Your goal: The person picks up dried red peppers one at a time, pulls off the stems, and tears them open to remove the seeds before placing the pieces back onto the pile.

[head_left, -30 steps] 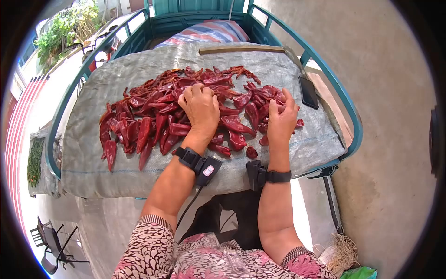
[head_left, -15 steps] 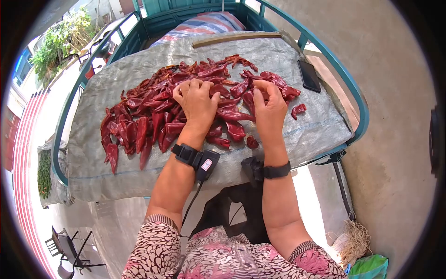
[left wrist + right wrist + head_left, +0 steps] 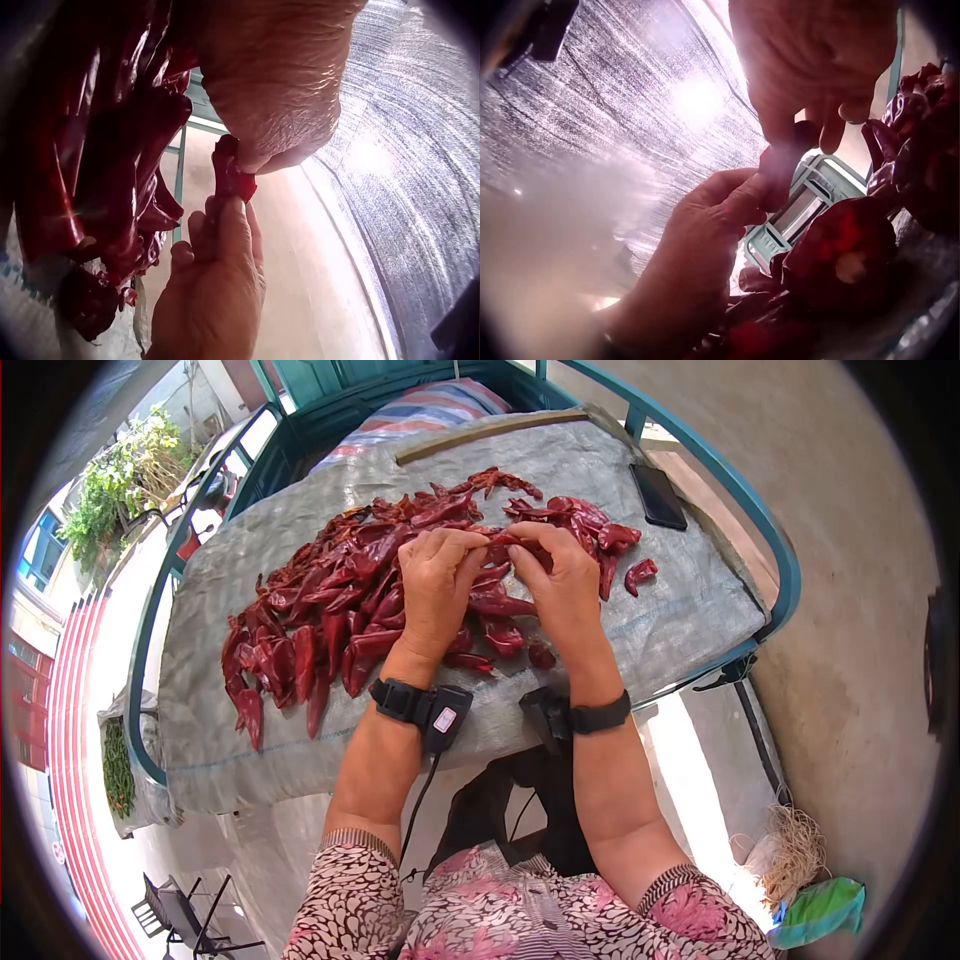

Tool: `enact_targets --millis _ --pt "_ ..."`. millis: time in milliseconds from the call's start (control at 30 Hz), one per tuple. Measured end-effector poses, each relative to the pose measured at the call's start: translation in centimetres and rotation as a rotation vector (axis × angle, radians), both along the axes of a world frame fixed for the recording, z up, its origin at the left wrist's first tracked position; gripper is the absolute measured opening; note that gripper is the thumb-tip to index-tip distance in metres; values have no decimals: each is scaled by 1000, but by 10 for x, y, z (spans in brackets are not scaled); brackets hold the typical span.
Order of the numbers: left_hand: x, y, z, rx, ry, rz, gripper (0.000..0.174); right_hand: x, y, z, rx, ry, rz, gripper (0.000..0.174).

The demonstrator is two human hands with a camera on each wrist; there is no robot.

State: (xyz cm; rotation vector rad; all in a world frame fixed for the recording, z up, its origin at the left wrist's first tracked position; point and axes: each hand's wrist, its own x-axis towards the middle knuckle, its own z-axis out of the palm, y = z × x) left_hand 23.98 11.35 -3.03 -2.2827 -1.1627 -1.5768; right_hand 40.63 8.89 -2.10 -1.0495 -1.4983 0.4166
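In the head view both hands meet over the front of a pile of dried red chili peppers (image 3: 350, 600). My left hand (image 3: 432, 585) and my right hand (image 3: 565, 588) pinch one red chili pepper (image 3: 503, 543) from either side. The left wrist view shows the short, glossy chili pepper (image 3: 226, 176) between the two hands' fingertips, with thumb and fingers at each end. From the right wrist the same chili pepper (image 3: 780, 172) appears dark against the light, its ends partly hidden by fingers.
The peppers lie on a grey woven sheet (image 3: 640, 630) over a green-railed cart (image 3: 775, 550). A phone (image 3: 658, 497) rests at the right, a single pepper (image 3: 640, 575) below it. A wooden strip (image 3: 490, 435) and striped bag (image 3: 420, 418) are behind.
My right hand has moved left from the right-hand peppers to meet the left hand, and both now hold one pepper. My left hand has turned its fingers toward the right. The head view has shifted.
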Motion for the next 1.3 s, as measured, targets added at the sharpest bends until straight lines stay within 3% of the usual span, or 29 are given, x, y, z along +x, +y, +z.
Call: enact_targets --millis 133,233,267,367,467,567,667,767,867,1000,1100,1167,1300 --pt "2 3 -11 -126 -59 118 30 2 3 -2 -31 50 -128 26" --pt "2 -5 -12 -217 224 208 41 4 13 -2 6 63 -257 26" --pt "3 -7 -11 -246 320 236 45 4 15 -1 -89 119 -228 27" --pt "0 -7 -11 -313 424 276 44 -9 23 -6 -35 436 -88 27" --pt "-3 -5 -14 -288 467 246 40 -9 26 -11 249 -40 -374 27" --pt "-3 -4 -16 -286 366 155 37 -5 22 -13 168 -71 -373 25" --pt "1 -5 -8 -157 147 65 37 -4 15 -5 -20 83 -300 22" --pt "1 -6 1 -93 -26 -53 33 -6 8 1 -49 -49 -322 20" --pt "8 -12 2 -244 -287 -186 23 -9 4 5 -282 -38 -135 24" --pt "14 -12 3 -319 -569 -179 23 -17 5 1 -208 235 -53 23" --pt "4 0 -9 -234 -391 5 24 -17 4 3 -146 362 -118 19" --pt "2 -2 -12 -244 -128 94 22 -14 11 -4 -52 414 -177 16" --pt "4 -11 -8 -210 376 158 25 -15 18 -15 -68 380 -141 30"
